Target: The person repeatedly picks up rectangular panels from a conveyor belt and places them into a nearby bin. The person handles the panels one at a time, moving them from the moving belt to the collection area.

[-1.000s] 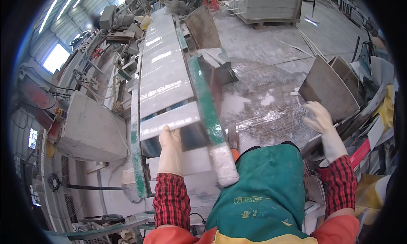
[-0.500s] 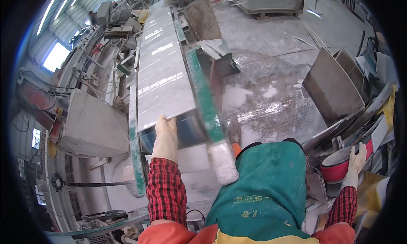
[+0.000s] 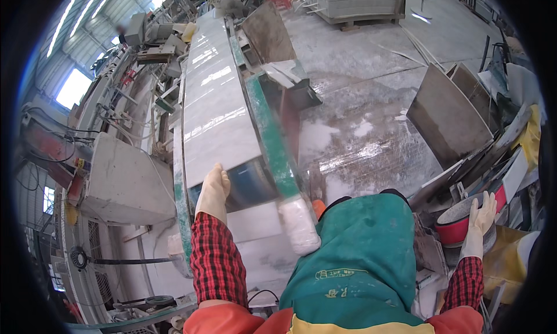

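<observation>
A long pale, glossy slab [image 3: 217,113] lies along a narrow conveyor with a dark blue, blurred belt [image 3: 252,183] showing past its near edge. At that near edge my left hand [image 3: 213,189], in a cream rubber glove, has its fingers curled together on the slab; its underside grip is hidden. Far to the right, my right hand [image 3: 481,218], gloved alike, is raised with its fingers spread and nothing in it. It is beside a round red-rimmed grey tub-like object [image 3: 452,232]; whether it touches this I cannot tell.
A green rail [image 3: 272,136] runs along the conveyor's right side, its near end wrapped in white [image 3: 300,225]. Brown boards [image 3: 447,116] lean at the right above assorted scraps. A large pale block-shaped housing [image 3: 127,180] stands left. A stacked pallet [image 3: 360,3] sits at the back.
The slab's near edge has come slightly closer to me along the conveyor. My left hand stays at that edge, a little farther left. My right hand remains spread; the whole view has shifted slightly.
</observation>
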A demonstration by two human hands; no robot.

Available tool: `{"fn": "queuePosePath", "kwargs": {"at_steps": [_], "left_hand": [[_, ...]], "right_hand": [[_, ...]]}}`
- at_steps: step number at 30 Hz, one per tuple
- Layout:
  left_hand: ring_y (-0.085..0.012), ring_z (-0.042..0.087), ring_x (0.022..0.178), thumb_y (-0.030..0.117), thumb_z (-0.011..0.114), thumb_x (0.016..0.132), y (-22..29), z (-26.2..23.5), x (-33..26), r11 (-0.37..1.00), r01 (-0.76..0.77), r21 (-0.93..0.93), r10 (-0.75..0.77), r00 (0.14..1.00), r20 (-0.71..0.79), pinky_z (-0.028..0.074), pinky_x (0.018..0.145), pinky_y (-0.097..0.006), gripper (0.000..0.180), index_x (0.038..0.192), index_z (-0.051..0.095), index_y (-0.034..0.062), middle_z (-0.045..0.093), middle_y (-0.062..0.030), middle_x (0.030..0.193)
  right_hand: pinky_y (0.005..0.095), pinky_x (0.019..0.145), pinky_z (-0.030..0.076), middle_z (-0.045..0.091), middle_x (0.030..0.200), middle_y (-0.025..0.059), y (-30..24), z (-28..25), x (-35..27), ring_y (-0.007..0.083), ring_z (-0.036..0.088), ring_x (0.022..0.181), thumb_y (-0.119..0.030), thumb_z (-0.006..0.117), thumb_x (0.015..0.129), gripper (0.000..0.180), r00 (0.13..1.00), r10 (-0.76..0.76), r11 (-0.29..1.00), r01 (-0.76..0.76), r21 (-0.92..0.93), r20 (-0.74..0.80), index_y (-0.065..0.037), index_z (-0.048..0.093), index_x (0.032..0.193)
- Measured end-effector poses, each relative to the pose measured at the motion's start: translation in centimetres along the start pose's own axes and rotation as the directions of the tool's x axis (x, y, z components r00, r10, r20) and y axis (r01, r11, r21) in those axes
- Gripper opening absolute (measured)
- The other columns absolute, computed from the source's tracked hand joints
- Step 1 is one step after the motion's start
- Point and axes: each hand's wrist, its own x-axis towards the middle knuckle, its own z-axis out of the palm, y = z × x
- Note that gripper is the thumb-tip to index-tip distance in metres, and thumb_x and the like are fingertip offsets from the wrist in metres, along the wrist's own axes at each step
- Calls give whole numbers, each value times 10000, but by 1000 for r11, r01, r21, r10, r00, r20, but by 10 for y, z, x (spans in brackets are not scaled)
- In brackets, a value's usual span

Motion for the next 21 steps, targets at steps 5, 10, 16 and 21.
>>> {"fn": "queuePosePath", "kwargs": {"at_steps": [5,10,16,21], "left_hand": [[-77,495,415,305,604,996,-14,0,-1,985,-71,-160,88,991,99,443,351,-166,273,798,536,130,523,30,591],[-67,335,453,236,570,1018,-49,-2,-18,913,-406,32,380,877,293,298,386,-225,151,1075,526,103,353,36,615],[-129,490,505,249,543,1029,-77,31,-70,512,-737,441,654,668,356,433,452,-235,453,1413,427,37,516,-39,746],[-270,569,1148,75,566,979,-97,100,-80,63,-975,215,636,205,744,442,1018,-364,538,1482,393,-6,551,-178,1259]], "right_hand": [[437,1091,408,591,1346,187,-10,-34,8,375,541,1251,-301,660,875,515,996,69,974,-80,212,60,-84,588,1337],[460,957,487,653,1204,173,-6,-53,27,352,621,1108,-208,630,819,431,976,89,983,-54,177,-197,-76,623,1229],[424,998,392,525,1202,112,-4,-44,45,286,469,1195,-333,612,852,467,978,163,985,-155,70,-128,-100,555,1253],[429,1080,342,504,1250,116,7,-28,53,295,437,1243,-351,585,901,473,962,220,975,-219,21,-162,-96,527,1295]]}}
